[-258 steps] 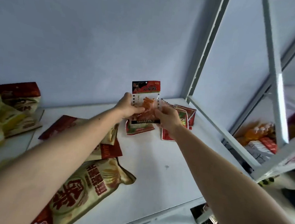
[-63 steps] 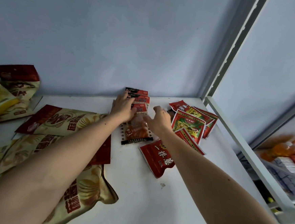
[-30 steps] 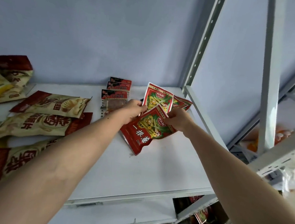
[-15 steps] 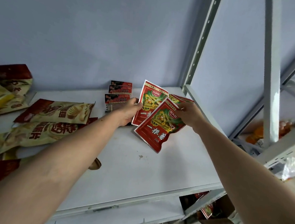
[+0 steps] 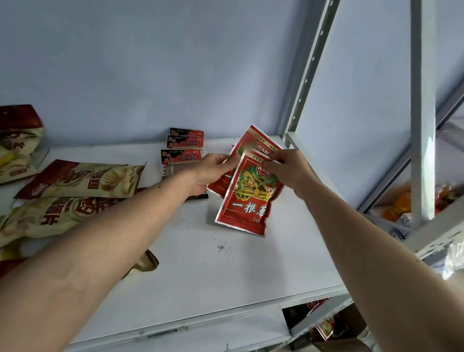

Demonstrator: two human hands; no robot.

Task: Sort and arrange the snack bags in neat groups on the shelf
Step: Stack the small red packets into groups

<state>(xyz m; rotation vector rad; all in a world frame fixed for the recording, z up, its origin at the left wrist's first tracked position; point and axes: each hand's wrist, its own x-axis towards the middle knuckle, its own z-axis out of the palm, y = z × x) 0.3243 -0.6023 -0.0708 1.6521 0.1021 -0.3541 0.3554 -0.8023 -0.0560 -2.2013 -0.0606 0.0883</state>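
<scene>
Both hands, left hand [image 5: 211, 171] and right hand [image 5: 288, 170], now grip red foil snack packets [image 5: 247, 199], lifted off the white shelf [image 5: 217, 272] and squared into one group.

Pale blue wall [image 5: 151, 53] (white racking [image 5: 420, 135]).

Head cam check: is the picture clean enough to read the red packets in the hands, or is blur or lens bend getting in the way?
Head view: front red packet reads sharp lower down; its top edge and the packet behind smear with motion blur by the right hand. Wide-angle bend curves the shelf post. Light is soft and dim; mild sheen on the chip bags, no harsh glare.
</scene>
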